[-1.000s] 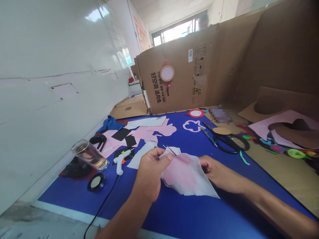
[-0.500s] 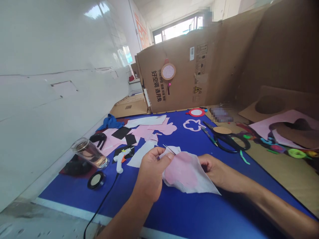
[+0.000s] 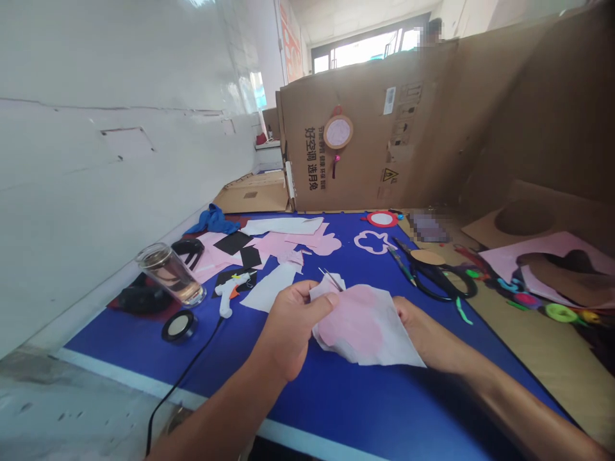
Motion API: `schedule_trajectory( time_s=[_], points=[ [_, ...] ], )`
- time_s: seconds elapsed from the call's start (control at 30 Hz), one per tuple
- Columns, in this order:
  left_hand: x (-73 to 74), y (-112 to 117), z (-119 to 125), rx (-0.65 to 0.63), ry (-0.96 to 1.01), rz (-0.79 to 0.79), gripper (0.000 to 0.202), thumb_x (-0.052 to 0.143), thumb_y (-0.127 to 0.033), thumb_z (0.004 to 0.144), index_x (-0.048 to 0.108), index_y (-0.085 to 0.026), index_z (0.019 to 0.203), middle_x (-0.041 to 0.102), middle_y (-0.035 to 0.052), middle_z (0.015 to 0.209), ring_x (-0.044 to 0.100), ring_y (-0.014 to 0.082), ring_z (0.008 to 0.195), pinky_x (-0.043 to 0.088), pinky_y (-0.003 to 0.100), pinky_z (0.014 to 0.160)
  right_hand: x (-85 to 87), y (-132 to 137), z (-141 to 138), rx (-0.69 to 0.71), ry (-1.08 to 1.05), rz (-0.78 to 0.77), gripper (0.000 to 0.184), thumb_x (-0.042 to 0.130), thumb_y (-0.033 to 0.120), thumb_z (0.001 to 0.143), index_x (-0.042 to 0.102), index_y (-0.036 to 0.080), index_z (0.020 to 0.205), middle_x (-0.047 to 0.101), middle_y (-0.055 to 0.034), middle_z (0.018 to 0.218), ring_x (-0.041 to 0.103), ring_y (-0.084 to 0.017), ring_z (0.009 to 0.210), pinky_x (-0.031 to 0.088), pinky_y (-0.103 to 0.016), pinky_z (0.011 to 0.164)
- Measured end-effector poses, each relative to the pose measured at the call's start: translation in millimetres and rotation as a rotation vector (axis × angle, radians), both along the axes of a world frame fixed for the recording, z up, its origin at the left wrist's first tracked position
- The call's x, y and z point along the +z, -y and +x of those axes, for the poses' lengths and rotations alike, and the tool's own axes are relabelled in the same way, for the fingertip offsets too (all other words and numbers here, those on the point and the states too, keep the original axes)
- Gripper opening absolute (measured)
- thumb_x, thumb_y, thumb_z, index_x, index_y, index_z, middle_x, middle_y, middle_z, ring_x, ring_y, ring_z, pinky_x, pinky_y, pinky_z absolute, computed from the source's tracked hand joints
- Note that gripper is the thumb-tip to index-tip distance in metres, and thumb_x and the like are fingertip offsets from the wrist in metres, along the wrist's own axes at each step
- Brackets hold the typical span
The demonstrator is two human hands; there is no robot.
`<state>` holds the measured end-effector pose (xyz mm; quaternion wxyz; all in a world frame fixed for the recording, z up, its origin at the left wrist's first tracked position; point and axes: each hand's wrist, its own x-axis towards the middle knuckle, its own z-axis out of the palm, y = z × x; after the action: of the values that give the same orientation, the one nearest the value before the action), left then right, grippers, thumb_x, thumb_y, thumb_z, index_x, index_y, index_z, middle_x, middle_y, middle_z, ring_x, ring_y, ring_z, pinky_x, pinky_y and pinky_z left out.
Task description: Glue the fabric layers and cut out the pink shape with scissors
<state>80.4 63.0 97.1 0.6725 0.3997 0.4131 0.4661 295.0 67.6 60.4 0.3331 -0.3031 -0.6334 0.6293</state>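
My left hand (image 3: 298,323) pinches a thin white sheet (image 3: 398,336) with a pink rounded shape (image 3: 358,323) on it, thumb on top, above the blue table. It looks like fabric or felt, with a ragged left edge. Past its upper left edge stick out the slim metal blades of a pair of scissors (image 3: 332,279), slightly apart. My right hand (image 3: 408,317) is behind the sheet on the right, closed around the scissors' handles, which the sheet hides along with most of the fingers.
Pink and white scraps (image 3: 283,240) lie beyond my hands. Left are a glue gun (image 3: 230,294) with its cord, a glass of liquid (image 3: 170,275) and a round black lid (image 3: 179,325). Large black-handled scissors (image 3: 444,275) and a pink flower outline (image 3: 372,242) lie right. Cardboard (image 3: 360,147) stands behind.
The camera view has shifted a little. The scissor blades have parted and show more past the sheet's upper edge. Both hands keep their hold on the sheet and scissors.
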Motion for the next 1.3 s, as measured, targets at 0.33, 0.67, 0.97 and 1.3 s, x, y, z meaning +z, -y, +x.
schedule_trajectory(
  time_s=[0.33, 0.67, 0.97, 1.3],
  points=[
    [7.0, 1.1, 2.4, 0.018, -0.018, -0.016, 0.03, 0.09, -0.037, 0.068, 0.069, -0.017, 0.072, 0.061, -0.0002, 0.067, 0.053, 0.0112, 0.059, 0.041, 0.025, 0.058, -2.9, 1.8, 1.5, -0.015, -0.011, -0.071, 0.024, 0.094, 0.033, 0.078, 0.078, 0.015, 0.075, 0.06, 0.003, 0.079, 0.04, -0.01, 0.066, 0.043, -0.021, 0.063],
    [10.4, 3.3, 6.4, 0.073, -0.01, -0.014, 0.035, 0.09, -0.038, 0.066, 0.062, -0.018, 0.068, 0.056, -0.0022, 0.064, 0.051, 0.0109, 0.058, 0.039, 0.024, 0.056, 1.4, 3.1, 0.0, -0.011, 0.009, -0.04, 0.03, 0.092, 0.039, 0.079, 0.071, 0.018, 0.076, 0.041, 0.0069, 0.065, 0.026, -0.01, 0.061, 0.036, -0.022, 0.057],
    [10.7, 3.3, 9.8, 0.111, -0.026, -0.002, 0.033, 0.088, -0.038, 0.067, 0.061, -0.019, 0.066, 0.052, -0.003, 0.064, 0.048, 0.0114, 0.059, 0.037, 0.025, 0.056, 3.1, 2.4, -0.7, -0.03, 0.035, 0.033, 0.039, 0.088, 0.047, 0.079, 0.063, 0.019, 0.071, 0.037, 0.0063, 0.065, 0.026, -0.011, 0.06, 0.033, -0.024, 0.056],
    [4.9, 3.7, 10.1, 0.109, -0.012, 0.019, 0.036, 0.088, -0.04, 0.072, 0.059, -0.019, 0.069, 0.05, -0.0033, 0.066, 0.045, 0.0115, 0.061, 0.037, 0.026, 0.058, 11.3, 1.2, -4.1, -0.021, 0.07, 0.181, 0.05, 0.083, 0.053, 0.08, 0.048, 0.021, 0.064, 0.036, 0.0046, 0.065, 0.026, -0.011, 0.06, 0.03, -0.024, 0.054]
  ],
)
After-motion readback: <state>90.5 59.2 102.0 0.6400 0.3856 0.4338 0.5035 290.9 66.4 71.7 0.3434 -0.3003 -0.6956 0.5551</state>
